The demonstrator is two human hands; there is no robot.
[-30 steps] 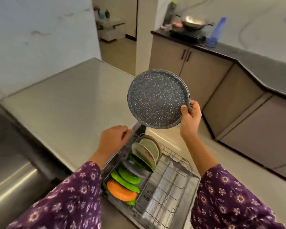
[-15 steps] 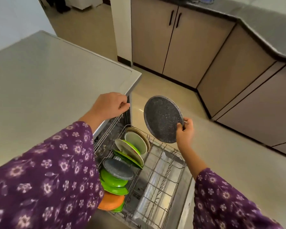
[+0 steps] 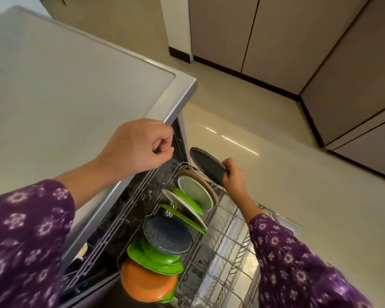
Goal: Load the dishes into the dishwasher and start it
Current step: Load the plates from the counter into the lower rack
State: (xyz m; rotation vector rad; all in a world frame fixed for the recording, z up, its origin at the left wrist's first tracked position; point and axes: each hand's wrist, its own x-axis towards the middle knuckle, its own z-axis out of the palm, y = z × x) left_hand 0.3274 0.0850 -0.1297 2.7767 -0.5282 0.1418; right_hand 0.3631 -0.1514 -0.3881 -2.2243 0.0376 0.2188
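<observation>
Steel countertop, left forearm laid across it; left hand fisted, fingers curled round its front edge. Below, pulled-out wire rack with plates on edge. Right arm stretched down over rack; right hand pinches rim of speckled grey plate, tilted, at rack's far end just behind a brown-rimmed plate
</observation>
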